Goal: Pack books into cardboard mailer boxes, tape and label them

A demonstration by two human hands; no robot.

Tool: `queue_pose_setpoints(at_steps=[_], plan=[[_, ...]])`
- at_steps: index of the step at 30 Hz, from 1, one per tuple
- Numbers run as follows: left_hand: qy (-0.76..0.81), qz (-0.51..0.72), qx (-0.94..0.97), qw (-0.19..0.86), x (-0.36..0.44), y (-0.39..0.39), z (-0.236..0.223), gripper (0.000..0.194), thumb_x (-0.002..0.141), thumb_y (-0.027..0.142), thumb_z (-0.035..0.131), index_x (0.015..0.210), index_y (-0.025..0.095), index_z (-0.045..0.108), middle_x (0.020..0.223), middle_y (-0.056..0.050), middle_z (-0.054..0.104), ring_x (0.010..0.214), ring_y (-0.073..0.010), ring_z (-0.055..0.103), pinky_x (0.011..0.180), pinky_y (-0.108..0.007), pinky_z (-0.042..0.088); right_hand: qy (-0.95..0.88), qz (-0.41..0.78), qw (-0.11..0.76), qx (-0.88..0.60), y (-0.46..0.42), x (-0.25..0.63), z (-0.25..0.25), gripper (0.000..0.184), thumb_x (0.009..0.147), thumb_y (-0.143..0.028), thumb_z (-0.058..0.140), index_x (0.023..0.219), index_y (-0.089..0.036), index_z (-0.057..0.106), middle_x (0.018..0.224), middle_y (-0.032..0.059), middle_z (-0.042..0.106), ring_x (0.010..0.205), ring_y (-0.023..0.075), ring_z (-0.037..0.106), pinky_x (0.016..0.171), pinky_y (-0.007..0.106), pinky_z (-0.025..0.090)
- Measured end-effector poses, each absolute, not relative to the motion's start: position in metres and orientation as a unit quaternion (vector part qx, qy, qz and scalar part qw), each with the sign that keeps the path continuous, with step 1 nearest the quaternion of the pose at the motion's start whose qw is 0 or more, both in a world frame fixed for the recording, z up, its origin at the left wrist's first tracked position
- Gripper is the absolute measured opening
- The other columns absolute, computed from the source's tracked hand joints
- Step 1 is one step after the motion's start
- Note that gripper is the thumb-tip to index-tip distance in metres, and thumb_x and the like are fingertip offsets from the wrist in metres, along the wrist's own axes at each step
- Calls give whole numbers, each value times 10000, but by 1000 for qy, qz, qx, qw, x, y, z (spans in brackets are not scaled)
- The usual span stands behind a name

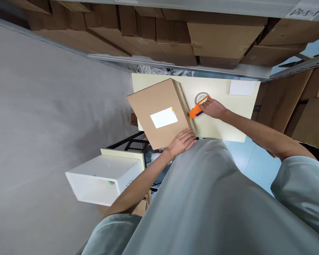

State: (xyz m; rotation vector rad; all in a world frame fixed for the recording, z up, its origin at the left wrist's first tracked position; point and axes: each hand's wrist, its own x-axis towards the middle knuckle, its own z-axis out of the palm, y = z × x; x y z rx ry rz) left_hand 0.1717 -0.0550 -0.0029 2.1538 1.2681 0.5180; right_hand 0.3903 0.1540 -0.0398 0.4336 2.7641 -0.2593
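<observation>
Cardboard box: the big brown box (159, 113) sits askew on the left part of the cream surface (228, 120), one corner jutting past the left edge and another past the near edge.
Box label: a white label (163, 117) with a small orange mark lies on its top face.
Left hand: the left hand (183, 141) is spread nearly flat, fingers extended over the box's near right corner, pressing on it rather than gripping.
Tape dispenser: the orange tape dispenser (194, 112) is near the middle of the surface, its head at the box's right side; whether they touch I cannot tell.
Right hand: the right hand (211, 108) is curled closed around the dispenser's handle.
White pad: a white rectangular pad (241, 88) lies by the far right corner of the surface.
Shelf: beyond the far edge, a grey shelf (180, 69) carries a row of cartons (220, 39).
White bin: off the near left corner, an open-fronted white bin (103, 173) stands on a cream board (142, 159).
</observation>
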Motion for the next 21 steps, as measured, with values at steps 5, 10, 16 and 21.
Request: queue_pose_setpoints(at_steps=[5, 10, 16, 21], plan=[[694, 255, 649, 181, 130, 54, -30, 473, 1107, 416, 529, 1518, 189, 583, 1647, -166, 548, 1696, -326, 241, 1387, -677, 209, 969, -99, 166, 156, 134, 383, -41, 375, 1026, -16, 358, 1295, 4, 619, 1017, 198, 800, 912, 282, 731, 943, 413, 429], [755, 249, 585, 162, 136, 122, -71, 538, 1101, 346, 467, 1611, 175, 475, 1724, -168, 447, 1719, -290, 146, 1420, -610, 124, 959, -129, 158, 196, 113, 367, -40, 368, 1031, -16, 347, 1269, 17, 625, 1019, 223, 791, 925, 293, 736, 932, 422, 444], [675, 180, 690, 192, 169, 57, -54, 497, 1118, 196, 309, 1564, 166, 524, 1640, -165, 562, 1691, -270, 254, 1404, -597, 211, 947, -205, 171, 179, 47, 326, -38, 354, 1008, 15, 386, 1194, -2, 688, 982, 200, 799, 904, 276, 758, 933, 424, 474], [589, 130, 766, 221, 165, 26, -47, 509, 1100, 126, 313, 1550, 140, 549, 1596, -188, 607, 1662, -293, 325, 1386, -621, 267, 930, -241, 186, 205, 22, 337, -40, 383, 1010, -9, 430, 1305, 12, 673, 1051, 225, 807, 953, 286, 773, 979, 421, 483]])
